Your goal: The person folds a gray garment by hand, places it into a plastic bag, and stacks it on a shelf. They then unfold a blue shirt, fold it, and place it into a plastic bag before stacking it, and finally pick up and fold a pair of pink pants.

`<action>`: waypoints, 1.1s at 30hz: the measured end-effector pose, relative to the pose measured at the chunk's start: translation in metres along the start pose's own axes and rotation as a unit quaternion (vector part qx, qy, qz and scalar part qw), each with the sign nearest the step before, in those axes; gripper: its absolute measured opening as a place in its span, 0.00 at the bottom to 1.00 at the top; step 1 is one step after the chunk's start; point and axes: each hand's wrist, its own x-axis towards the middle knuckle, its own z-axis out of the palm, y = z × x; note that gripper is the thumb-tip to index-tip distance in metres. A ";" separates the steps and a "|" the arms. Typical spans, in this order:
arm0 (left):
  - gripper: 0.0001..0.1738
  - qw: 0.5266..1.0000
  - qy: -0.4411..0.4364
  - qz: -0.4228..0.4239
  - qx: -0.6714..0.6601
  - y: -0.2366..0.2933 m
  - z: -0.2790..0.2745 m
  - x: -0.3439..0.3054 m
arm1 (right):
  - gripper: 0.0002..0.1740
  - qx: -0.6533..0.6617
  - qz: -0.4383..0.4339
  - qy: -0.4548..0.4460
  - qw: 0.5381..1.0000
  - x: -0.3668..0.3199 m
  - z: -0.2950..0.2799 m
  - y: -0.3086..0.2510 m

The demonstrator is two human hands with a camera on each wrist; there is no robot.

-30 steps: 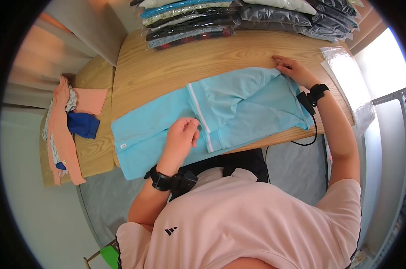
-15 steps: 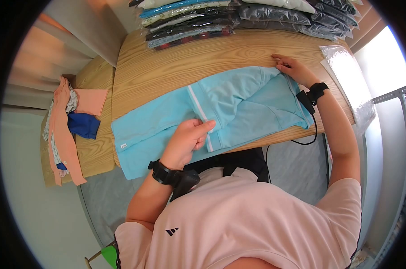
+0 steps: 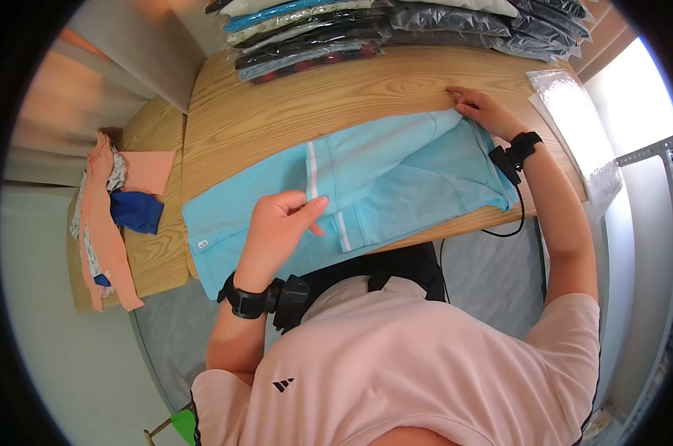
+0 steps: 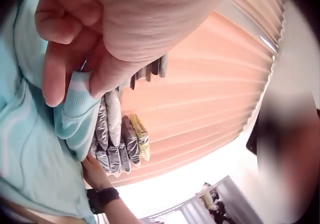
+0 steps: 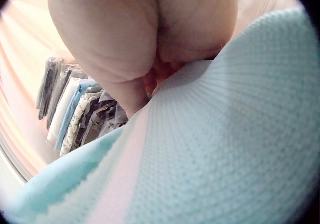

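Soft matt cloth over smooth, grained wood.
The light-blue garment [image 3: 425, 182] looks matt, with fine knitted ribbing. Beneath it, the table [image 3: 277, 104] is wood with a faint sheen. Beyond the garment, stacked packages [image 3: 455, 21] have glossy, crinkled clear plastic; right of it, flat bags [image 3: 580, 119] are shiny plastic. Left of it, the peach clothing [image 3: 104, 230] is matt cloth.

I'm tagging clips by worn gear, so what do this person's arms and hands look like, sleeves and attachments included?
The left hand and right hand are gloveless. Each wrist wears a black strap with a boxy black device; a thin black cable runs from the right one. The short sleeves are pale pink, with dark trim visible along the sides.
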 end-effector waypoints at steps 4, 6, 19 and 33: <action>0.17 0.989 -0.018 0.001 0.147 -0.022 0.002 0.001 | 0.20 -0.002 -0.041 0.012 0.999 0.001 0.001 0.002; 0.17 0.986 -0.016 0.029 0.162 -0.027 0.001 0.003 | 0.23 -0.001 -0.022 0.009 1.000 -0.004 0.001 -0.009; 0.17 0.991 -0.010 0.020 0.130 -0.014 -0.007 0.088 | 0.09 0.015 -0.020 -0.009 1.000 -0.003 -0.002 -0.012; 0.25 0.974 0.180 0.111 0.084 -0.020 0.005 0.084 | 0.07 0.025 -0.037 -0.008 0.999 0.001 -0.001 0.001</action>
